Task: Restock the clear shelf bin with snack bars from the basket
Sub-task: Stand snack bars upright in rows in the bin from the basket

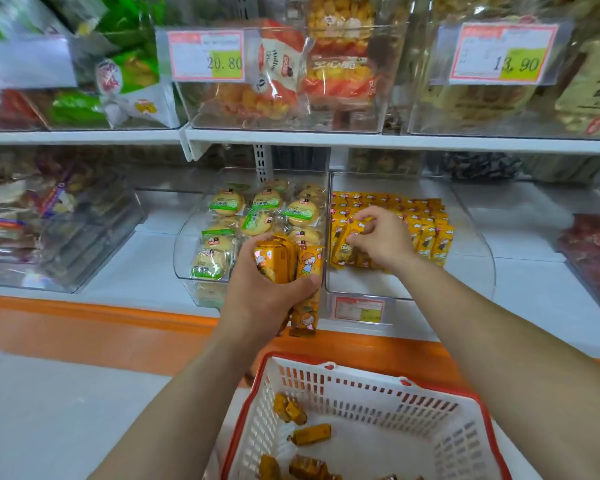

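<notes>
Head view: mid-restock. Right hand [378, 237] pinches one snack bar [352, 233] in its fingers, inside the clear bin [482, 258], centre-right. Left hand [257, 299], fingers curled round a bundle of bars [284, 261], sits just left. Next, probably: seat bar upright in row, take another. Few left in basket [326, 382], bottom.

The shelf bin [476, 244] is clear, glossy hard plastic, the snack bars [430, 233] are wrapped in shiny yellow-orange film, the basket [361, 393] is smooth white slotted plastic with a red rim, and the shelf [534, 292] looks smooth, matt white, carrying a paper price label [359, 309].
</notes>
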Tool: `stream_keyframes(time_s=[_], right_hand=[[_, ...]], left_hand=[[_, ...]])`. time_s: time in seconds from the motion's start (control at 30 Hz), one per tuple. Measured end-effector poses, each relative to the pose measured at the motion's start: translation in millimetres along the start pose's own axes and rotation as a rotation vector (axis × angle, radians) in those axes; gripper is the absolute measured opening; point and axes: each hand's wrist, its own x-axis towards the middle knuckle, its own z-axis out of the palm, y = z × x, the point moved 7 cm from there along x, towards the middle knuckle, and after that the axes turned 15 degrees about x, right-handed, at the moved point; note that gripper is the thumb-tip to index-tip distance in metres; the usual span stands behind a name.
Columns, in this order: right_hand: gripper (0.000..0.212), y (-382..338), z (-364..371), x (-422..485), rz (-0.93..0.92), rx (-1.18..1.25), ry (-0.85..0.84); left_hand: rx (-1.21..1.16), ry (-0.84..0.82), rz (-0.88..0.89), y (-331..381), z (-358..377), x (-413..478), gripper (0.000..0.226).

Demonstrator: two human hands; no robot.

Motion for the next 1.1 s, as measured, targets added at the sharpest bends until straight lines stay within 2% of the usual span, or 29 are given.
stream_keyframes(time_s=[0.13, 0.27, 0.33, 0.43, 0.5, 0.6, 0.67, 0.77, 0.87, 0.93, 1.03, 1.1], right_hand=[[0.039, 19, 31, 8, 0.031, -0.083, -0.040], [0.037, 32, 30, 7, 0.113, -0.011, 0.055], [0.044, 33, 28, 3, 0.157, 0.000, -0.006], [0.049, 18, 15, -9, 0.098, -0.092, -0.084], [0.043, -1, -1, -24, 0.051, -0.083, -0.082], [0.031, -27, -14, -60, 0.049, 0.070, -0.180], [0.026, -36, -15, -92, 0.129, 0.263, -0.309], [0.028, -45, -15, -131, 0.215, 0.462, -0.406], [0.028, -47, -13, -142, 0.249, 0.547, -0.382], [0.021, -43, -14, -142, 0.265, 0.545, -0.368], [0.015, -36, -23, -134, 0.277, 0.567, -0.377], [0.014, -30, -36, -121, 0.246, 0.549, -0.318]], left_hand=[[0.024, 0.000, -0.008, -4, -3, 5, 0.076], [0.071, 0.012, -0.002, -4, -1, 9, 0.078], [0.075, 0.010, -0.012, -4, 1, 10, 0.079], [0.078, 0.006, -0.014, -4, 5, 9, 0.078], [0.070, 0.005, -0.011, -2, 9, 7, 0.078], [0.066, -0.009, -0.007, 2, 17, 4, 0.077], [0.068, -0.022, 0.006, 5, 23, 0, 0.074], [0.105, -0.019, 0.049, 11, 31, -8, 0.071], [0.151, -0.040, 0.068, 13, 42, -15, 0.075], [0.148, -0.067, 0.056, 12, 49, -18, 0.072], [0.116, -0.112, 0.028, 8, 54, -22, 0.052], [0.135, -0.109, 0.016, 3, 53, -22, 0.040]])
